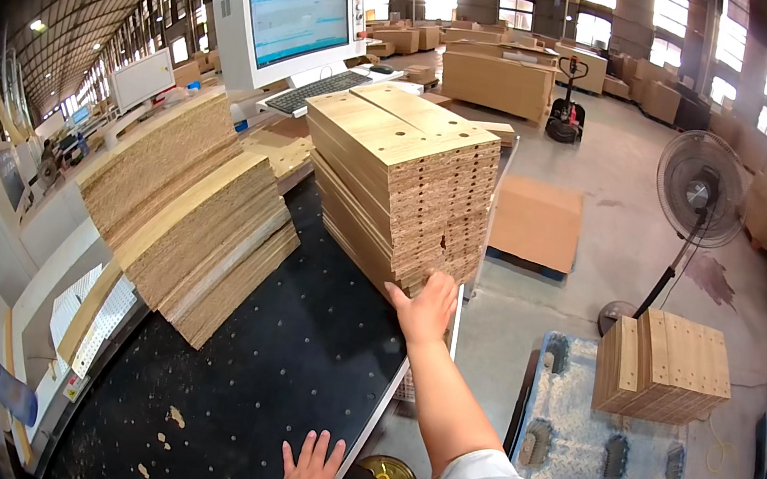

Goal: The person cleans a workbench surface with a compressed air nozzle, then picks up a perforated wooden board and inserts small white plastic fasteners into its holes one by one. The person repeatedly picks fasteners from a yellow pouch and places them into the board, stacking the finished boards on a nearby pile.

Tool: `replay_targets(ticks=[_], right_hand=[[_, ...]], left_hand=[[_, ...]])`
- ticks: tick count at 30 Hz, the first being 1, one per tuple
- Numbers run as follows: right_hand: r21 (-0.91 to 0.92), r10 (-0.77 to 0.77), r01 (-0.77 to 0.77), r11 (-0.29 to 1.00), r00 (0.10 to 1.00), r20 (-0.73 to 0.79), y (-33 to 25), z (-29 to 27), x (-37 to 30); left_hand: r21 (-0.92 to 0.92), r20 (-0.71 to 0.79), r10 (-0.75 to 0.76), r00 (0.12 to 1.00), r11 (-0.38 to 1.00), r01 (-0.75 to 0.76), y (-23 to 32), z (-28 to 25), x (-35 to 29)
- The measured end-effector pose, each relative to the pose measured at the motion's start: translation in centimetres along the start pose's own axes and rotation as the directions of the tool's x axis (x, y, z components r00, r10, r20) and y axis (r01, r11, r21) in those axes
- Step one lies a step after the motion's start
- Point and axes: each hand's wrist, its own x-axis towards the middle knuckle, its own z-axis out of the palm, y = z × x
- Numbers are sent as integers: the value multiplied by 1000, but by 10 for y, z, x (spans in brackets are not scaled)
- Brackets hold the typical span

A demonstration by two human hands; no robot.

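A tall stack of wood-veneer particleboard panels (440, 203) stands on the black dotted worktable (270, 373), its end face full of drilled holes. At the stack's lower near corner, my right hand (428, 308) grips with curled fingers, the thumb set apart on the left; the fingertips partly hide against the board edges. My left hand (310, 476) lies on the table's near edge, fingers spread, with nothing in it. Left of the tall stack, more panels (210, 246) lean in a tilted pile with rough edges showing.
A monitor (300, 23) and keyboard (319, 92) stand behind the stack. On the right are a floor fan (701, 191), a blue pallet (568, 412) and bundled panels (671, 369). A water bottle (8, 390) is at far left. Farther back stands a pallet jack (567, 113).
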Motion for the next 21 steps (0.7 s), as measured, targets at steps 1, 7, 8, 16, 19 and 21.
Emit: replay_targets(ticks=[1, 7, 8, 16, 19, 21], right_hand=[[-21, 44, -46, 999, 995, -85, -2, 1, 3], [0, -28, 28, 1000, 998, -54, 5, -2, 12], [0, -31, 31, 1000, 998, -47, 6, -3, 12], [50, 21, -20, 999, 1000, -6, 7, -2, 12], [104, 31, -28, 994, 999, -21, 10, 0, 13], [143, 81, -72, 987, 995, -58, 13, 2, 9]], left_hand=[[-6, 1, -4, 1000, 1000, 4, 0, 0, 0], [-5, -39, 6, 999, 1000, -6, 5, 1, -2], [-4, -37, 5, 999, 1000, -5, 5, 0, -1], [43, -57, 20, 998, 999, -17, -4, 9, -4], [54, -59, 9, 998, 999, -6, -6, 6, -4], [58, -70, 28, 997, 998, -24, -3, 5, -4]])
